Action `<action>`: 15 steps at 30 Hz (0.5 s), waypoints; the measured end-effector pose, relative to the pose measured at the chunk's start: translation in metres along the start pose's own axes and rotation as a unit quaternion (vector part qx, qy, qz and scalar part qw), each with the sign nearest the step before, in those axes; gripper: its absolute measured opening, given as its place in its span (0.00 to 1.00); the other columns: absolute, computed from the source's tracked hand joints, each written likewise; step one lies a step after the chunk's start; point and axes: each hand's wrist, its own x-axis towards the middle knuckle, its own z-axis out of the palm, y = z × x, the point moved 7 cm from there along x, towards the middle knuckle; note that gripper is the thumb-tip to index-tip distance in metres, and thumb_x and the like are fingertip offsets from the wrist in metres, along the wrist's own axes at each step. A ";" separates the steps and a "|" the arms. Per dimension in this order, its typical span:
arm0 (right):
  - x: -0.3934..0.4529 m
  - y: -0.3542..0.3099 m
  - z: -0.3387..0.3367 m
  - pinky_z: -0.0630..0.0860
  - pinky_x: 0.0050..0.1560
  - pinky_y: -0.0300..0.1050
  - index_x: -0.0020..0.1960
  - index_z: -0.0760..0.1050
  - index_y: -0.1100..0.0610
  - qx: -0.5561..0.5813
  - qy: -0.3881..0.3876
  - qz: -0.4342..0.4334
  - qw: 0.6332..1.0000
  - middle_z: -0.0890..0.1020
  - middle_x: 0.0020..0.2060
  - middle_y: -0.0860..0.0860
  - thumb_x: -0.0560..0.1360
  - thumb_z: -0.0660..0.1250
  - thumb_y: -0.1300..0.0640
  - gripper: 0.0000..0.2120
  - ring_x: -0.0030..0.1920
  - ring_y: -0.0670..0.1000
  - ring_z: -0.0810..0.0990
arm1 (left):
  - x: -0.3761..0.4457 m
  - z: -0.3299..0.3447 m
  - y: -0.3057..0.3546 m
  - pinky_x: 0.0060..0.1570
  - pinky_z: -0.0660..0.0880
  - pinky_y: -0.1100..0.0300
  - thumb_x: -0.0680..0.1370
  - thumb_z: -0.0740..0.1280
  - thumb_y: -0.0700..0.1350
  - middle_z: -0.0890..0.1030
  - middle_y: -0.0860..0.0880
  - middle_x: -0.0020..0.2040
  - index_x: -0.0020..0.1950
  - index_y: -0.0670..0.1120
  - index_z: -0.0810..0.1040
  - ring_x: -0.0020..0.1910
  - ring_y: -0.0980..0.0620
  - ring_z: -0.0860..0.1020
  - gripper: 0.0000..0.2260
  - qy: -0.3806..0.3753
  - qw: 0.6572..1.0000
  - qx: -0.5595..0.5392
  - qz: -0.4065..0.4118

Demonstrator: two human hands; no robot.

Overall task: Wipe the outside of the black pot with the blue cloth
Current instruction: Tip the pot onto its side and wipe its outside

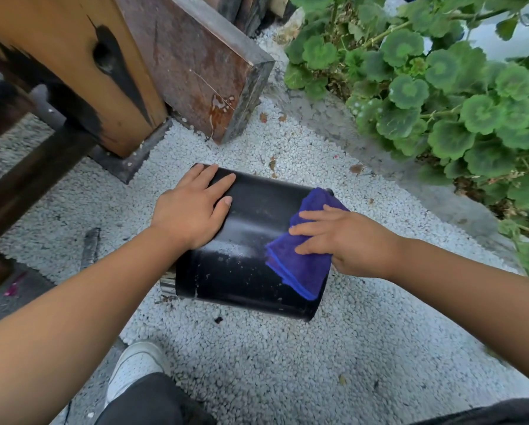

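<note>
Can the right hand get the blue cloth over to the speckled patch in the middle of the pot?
Probably yes. The right hand presses the blue cloth beside that bare speckled patch; the left hand rests further along the black pot.

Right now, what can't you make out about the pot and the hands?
Head view only:
- Black cylindrical pot: underside hidden against white gravel; opening faces away.
- Pot wall beneath folded blue cloth: covered.
- Right hand palm: hidden.
- Left hand palm: pressed on pot, unseen.

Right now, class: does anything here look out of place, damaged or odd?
The black pot lies on its side on the white gravel, not upright, with pale specks and smears near the blue cloth. The wooden post carries black, scorched-looking marks.
</note>
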 end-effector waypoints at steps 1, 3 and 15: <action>-0.007 0.000 -0.001 0.64 0.70 0.63 0.57 0.83 0.53 -0.004 0.017 -0.011 1.000 0.78 0.66 0.49 0.66 0.65 0.71 0.24 0.71 0.57 0.69 | 0.000 0.000 0.000 0.60 0.74 0.44 0.81 0.44 0.61 0.59 0.53 0.79 0.77 0.62 0.58 0.78 0.51 0.53 0.24 -0.001 1.000 0.000 0.001; -0.018 0.000 -0.004 0.69 0.66 0.65 0.49 0.84 0.56 -0.002 0.038 -0.023 0.999 0.82 0.59 0.51 0.62 0.67 0.72 0.20 0.66 0.59 0.75 | 0.000 -0.001 0.000 0.60 0.74 0.44 0.81 0.44 0.61 0.59 0.53 0.79 0.77 0.62 0.57 0.78 0.51 0.53 0.24 -0.001 1.000 -0.002 0.002; -0.046 0.028 -0.014 0.75 0.39 0.47 0.40 0.80 0.56 0.152 -0.076 0.150 0.974 0.82 0.33 0.50 0.64 0.60 0.71 0.14 0.37 0.50 0.79 | 0.001 0.000 -0.001 0.64 0.71 0.45 0.80 0.43 0.62 0.58 0.53 0.79 0.77 0.62 0.56 0.78 0.50 0.52 0.25 -0.012 1.000 -0.012 -0.001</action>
